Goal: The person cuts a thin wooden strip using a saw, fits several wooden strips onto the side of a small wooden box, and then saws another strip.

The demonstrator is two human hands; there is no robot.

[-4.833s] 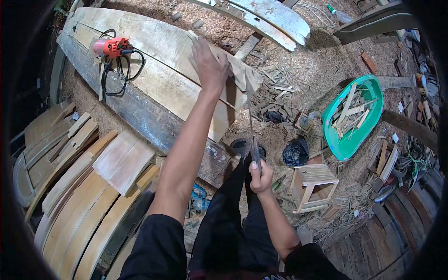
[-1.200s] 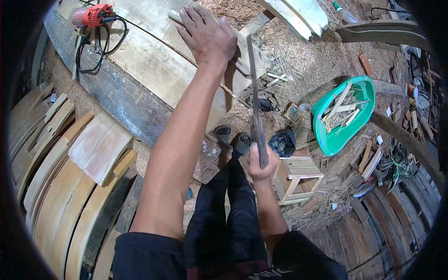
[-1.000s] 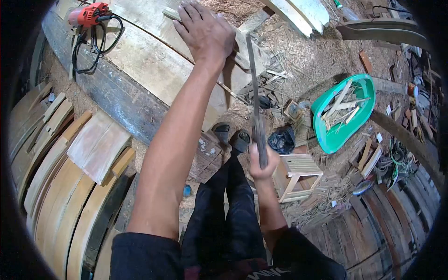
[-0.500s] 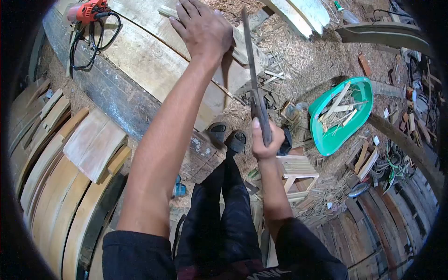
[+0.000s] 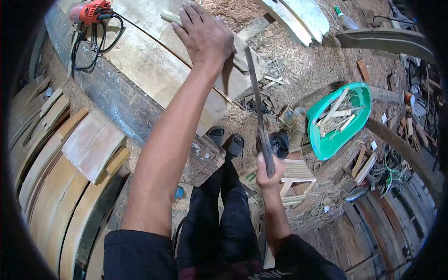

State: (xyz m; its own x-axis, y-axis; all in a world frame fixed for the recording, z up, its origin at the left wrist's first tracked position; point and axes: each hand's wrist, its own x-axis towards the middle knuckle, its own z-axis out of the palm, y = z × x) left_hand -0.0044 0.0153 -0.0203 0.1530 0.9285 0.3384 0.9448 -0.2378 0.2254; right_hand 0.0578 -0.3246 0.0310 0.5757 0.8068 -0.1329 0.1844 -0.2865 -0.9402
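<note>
My left hand [image 5: 205, 39] bears down on a narrow wooden strip [image 5: 241, 63] that lies on wide boards, its fingers over the strip and partly hiding it. In my right hand [image 5: 269, 171] is a long, thin tool that looks like a handsaw [image 5: 258, 100]. Its dark handle is in my fist, thumb along the top, and the blade points away from me. The blade's far end overlaps the strip's right end in this view. Beneath the strip, the pale boards [image 5: 149, 60] rest on a worn workbench [image 5: 116, 100].
A red power tool [image 5: 91, 11] with a coiled black cord sits on the bench's left. Right of me stands a green basin [image 5: 322, 148] holding wood scraps. A small wooden stool [image 5: 298, 171] is beside my right arm. Curved planks [image 5: 56, 191] are stacked at left; shavings cover the floor.
My right hand has drawn the handsaw back toward my body, so its tip sits nearer the strip's end. My left hand keeps its place on the strip.
</note>
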